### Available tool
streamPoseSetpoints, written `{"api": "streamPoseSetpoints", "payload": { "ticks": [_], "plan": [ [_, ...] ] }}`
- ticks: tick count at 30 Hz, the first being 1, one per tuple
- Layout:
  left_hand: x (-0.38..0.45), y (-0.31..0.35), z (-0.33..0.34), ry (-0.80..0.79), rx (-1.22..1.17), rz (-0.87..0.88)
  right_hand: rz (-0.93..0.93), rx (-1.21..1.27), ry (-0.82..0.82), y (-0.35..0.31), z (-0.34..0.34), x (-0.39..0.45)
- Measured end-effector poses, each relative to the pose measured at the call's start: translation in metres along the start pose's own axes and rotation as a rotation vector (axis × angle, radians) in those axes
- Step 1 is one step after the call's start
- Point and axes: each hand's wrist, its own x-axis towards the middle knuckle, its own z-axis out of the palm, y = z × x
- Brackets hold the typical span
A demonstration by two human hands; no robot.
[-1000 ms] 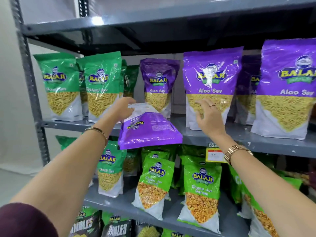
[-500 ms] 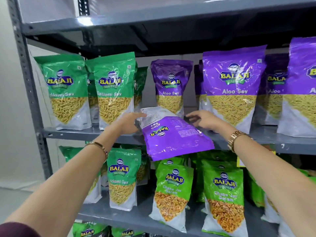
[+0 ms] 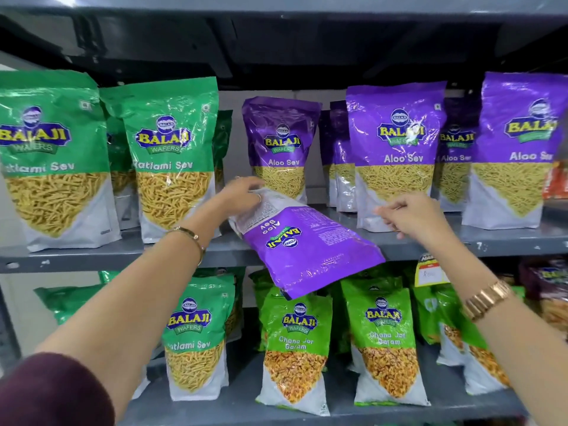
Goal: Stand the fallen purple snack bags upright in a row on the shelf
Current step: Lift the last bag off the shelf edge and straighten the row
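Righting one fallen purple bag (image 3: 310,244) is the step in hand. The bag lies at the centre of the frame, printed side up and reading upside down, its white base end resting on the middle shelf (image 3: 92,256) and its purple top end hanging out past the shelf's front edge, over the green bags (image 3: 296,348) on the shelf below.

The left hand (image 3: 242,193) rests on the bag's white base end, fingers curled over that edge; the grip appears closed on the bag, though the fingertips are hidden behind the film. The right hand (image 3: 408,215) sits right of centre, just beside the bag's right edge and in front of a standing purple bag (image 3: 395,149). Its fingers are loosely bent and slightly apart, holding nothing; contact with either bag cannot be confirmed from this angle.

Next move, as judged: bring the right hand onto the overhanging top end, swing that end up and back while the left hand pins the base on the shelf, then seat the bag in the gap between the purple bag at the rear (image 3: 281,149) and the standing one at right.
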Motion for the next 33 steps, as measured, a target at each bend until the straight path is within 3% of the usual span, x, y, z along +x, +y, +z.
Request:
{"api": "streamPoseSetpoints", "payload": {
  "ticks": [3, 7, 11, 14, 17, 25, 33],
  "plan": [
    [0.02, 0.003, 0.006, -0.038, -0.018, -0.11, 0.034, -0.168, 0.025, -0.007, -0.004, -0.023],
    [0.039, 0.001, 0.009, -0.069, 0.053, -0.154, 0.188, -0.153, -0.203, -0.021, 0.002, -0.048],
    [0.045, -0.001, 0.017, -0.148, 0.027, -0.214, 0.338, -0.353, -0.42, -0.033, 0.001, -0.063],
    [0.046, 0.0, 0.019, -0.132, 0.046, -0.241, 0.461, -0.247, -0.645, -0.045, 0.004, -0.073],
    [0.042, 0.005, 0.018, -0.128, 0.087, -0.278, 0.44, -0.148, -0.726, -0.052, 0.015, -0.087],
    [0.021, 0.025, 0.012, -0.07, 0.123, -0.32, 0.409, 0.547, -0.423, -0.072, 0.023, -0.086],
    [0.0, 0.023, 0.001, 0.088, 0.036, -0.325, 0.396, 0.563, -0.219, -0.09, 0.014, -0.06]
  ]
}}
